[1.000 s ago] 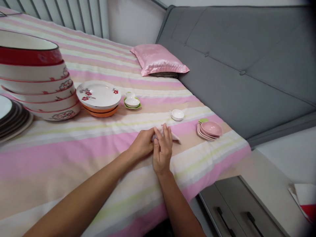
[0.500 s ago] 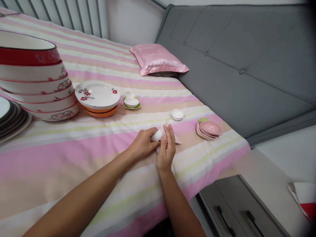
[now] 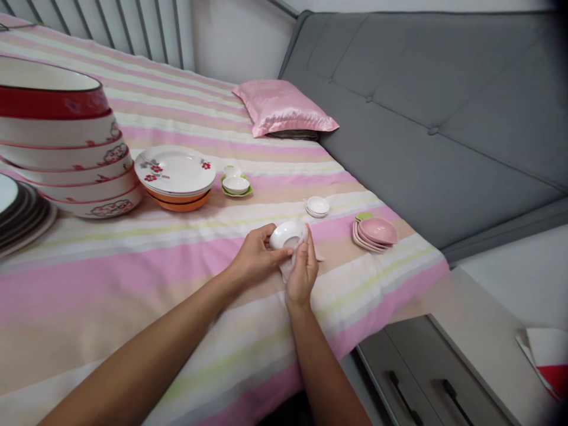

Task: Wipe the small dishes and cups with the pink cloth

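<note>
A small round white dish is held tilted between my hands, its underside ring partly showing. My left hand grips the dish's left edge with the thumb in front. At the other side, my right hand presses a pale thin cloth against the dish, fingers behind and thumb in front. Part of the cloth is hidden by the fingers. Just beyond the hands lies a short stack of small white dishes. Pink fruit-shaped dishes with a green leaf part are stacked to the right.
Striped bedding lies under everything. Tall stacked bowls, dark-sided plates, flowered plates and a green leaf-shaped dish stand leftward. Behind are a pink pillow and grey headboard; a drawer cabinet is at lower right.
The white dish has turned from nearly edge-on to showing its broad face. My right fingers have moved behind its right edge, while the left hand keeps its hold.
</note>
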A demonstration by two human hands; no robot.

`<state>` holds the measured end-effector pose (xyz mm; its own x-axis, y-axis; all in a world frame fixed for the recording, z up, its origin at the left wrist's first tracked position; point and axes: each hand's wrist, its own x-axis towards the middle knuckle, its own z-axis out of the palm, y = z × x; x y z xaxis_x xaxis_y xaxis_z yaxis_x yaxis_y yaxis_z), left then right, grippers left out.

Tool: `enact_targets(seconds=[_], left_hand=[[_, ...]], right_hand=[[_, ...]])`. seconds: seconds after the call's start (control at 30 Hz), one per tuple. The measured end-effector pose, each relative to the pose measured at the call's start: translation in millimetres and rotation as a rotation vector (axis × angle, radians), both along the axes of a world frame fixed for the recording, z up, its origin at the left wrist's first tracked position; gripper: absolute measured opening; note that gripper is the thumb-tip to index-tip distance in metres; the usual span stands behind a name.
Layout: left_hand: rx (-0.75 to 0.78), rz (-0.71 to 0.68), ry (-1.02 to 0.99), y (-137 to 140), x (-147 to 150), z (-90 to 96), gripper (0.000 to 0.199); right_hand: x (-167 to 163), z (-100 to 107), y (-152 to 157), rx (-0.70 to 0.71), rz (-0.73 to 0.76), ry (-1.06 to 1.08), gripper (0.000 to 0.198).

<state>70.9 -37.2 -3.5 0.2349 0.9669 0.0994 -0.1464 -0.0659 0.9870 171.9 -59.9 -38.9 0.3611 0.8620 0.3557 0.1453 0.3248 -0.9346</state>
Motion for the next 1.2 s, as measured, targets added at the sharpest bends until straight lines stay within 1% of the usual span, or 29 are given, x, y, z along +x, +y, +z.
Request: enact_targets(seconds=[0.1, 0.2, 0.37, 0.53, 0.67, 0.77, 0.83, 1.03, 1.1, 1.2], left_hand=[[-0.063, 0.029, -0.129, 1.1, 0.6, 3.0, 0.037], [-0.1, 0.056, -0.195, 2.1, 0.4, 4.4, 0.043], [-0.072, 0.099, -0.224, 1.4, 1.7, 4.5, 0.043], [-0.042, 0.161, -0.189, 0.0, 3.8, 5.6, 0.038], [0.043, 0.21, -0.084, -0.3, 4.4, 4.4, 0.033], [0.132, 0.197, 0.013, -1.0, 4.0, 2.5, 0.027], [0.164, 0.183, 0.067, -1.6, 3.1, 1.5, 0.028], [0.205, 0.102, 0.292, -1.8, -3.7, 4.5, 0.031], [0.199, 0.122, 0.381, -1.0, -6.2, 6.6, 0.033], [0.212, 0.188, 0.534, 0.1, -8.8, 8.8, 0.034]], right_hand=[[0.2, -0.4, -0.5, -0.014, 0.014, -0.045, 0.049], [0.0, -0.1, -1.3, -0.039, 0.021, -0.095, 0.049], [-1.1, -0.6, -1.6, -0.054, 0.022, -0.096, 0.051], [-1.6, -3.2, -0.1, -0.046, 0.043, -0.067, 0.051], [-1.2, -6.2, 1.5, -0.063, 0.071, -0.001, 0.05], [-0.9, -8.6, 3.0, -0.081, 0.097, 0.086, 0.049], [-0.6, -10.1, 3.9, -0.073, 0.105, 0.115, 0.049], [1.9, -11.7, 4.9, -0.041, 0.071, 0.127, 0.05], [2.3, -10.3, 4.3, -0.025, 0.057, 0.134, 0.05], [1.6, -7.8, 3.2, -0.003, 0.041, 0.118, 0.049]])
